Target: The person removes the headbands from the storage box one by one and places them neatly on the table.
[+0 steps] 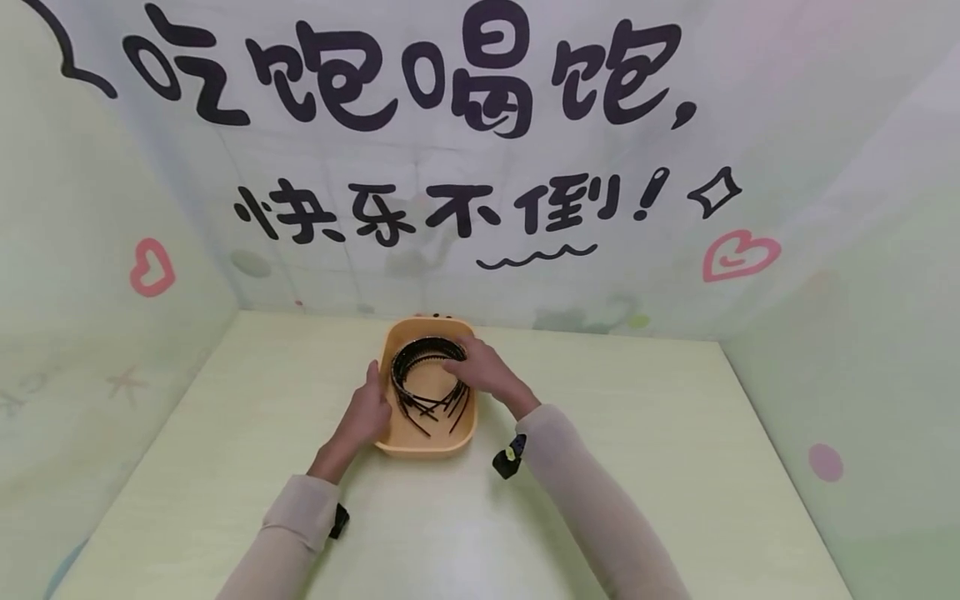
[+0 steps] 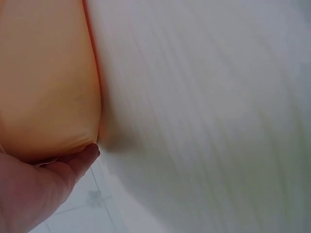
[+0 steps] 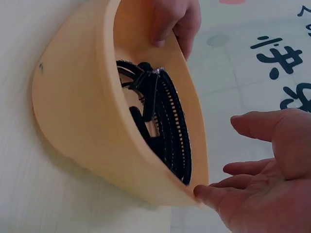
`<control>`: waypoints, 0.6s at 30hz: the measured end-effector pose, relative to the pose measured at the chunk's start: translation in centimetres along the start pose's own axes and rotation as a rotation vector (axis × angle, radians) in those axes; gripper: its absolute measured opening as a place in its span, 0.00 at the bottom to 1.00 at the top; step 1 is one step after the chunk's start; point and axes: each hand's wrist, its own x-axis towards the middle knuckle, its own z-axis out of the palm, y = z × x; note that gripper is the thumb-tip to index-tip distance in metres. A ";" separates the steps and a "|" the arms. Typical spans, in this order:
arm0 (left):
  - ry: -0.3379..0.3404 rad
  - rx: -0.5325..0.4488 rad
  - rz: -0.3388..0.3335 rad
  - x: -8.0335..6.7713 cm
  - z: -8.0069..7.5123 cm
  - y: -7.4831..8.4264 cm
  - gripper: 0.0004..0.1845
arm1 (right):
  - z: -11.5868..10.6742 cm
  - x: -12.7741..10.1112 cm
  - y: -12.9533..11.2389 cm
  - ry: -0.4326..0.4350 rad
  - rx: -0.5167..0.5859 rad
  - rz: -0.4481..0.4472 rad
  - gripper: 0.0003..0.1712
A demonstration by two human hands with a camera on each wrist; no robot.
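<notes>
Rounded orange plastic basin [image 1: 429,452], twelve o'clock on pale table [image 1: 637,433] — likely light, stiff; hold opposite rims. Black toothed headbands [image 3: 170,124] inside, probably springy. Left hand [image 1: 368,412] grips at nine — right hand [image 1: 483,367], thumb and fingers apart, touches at two

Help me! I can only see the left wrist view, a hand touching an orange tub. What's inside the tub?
Observer: Black headbands, a bunch of them, lie in the tub.
Operator: Where's the other hand?
Observer: The right hand is at the tub's right side, across from the left hand.
Operator: What's behind the tub?
Observer: A wall with big black writing.
</notes>
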 end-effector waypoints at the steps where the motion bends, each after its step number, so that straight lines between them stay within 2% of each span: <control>1: -0.002 -0.002 -0.003 0.0 -0.1 0.1 0.38 | 0.2 0.1 -0.2 -0.005 -0.003 0.016 0.34; 4: -0.008 -0.005 -0.013 0.0 -0.2 0.2 0.39 | 0.7 0.2 -1.0 0.007 -0.008 0.059 0.35; 7: -0.007 -0.008 -0.010 0.0 -0.2 0.3 0.40 | 1.0 0.2 -1.5 0.047 -0.005 0.077 0.32; 14: 0.010 -0.010 0.008 -0.2 0.0 0.5 0.35 | 0.8 0.1 -1.9 0.141 0.053 0.117 0.07; 18: 0.027 -0.014 0.020 -0.2 0.0 0.6 0.33 | 0.6 0.0 -1.8 0.184 0.095 0.115 0.12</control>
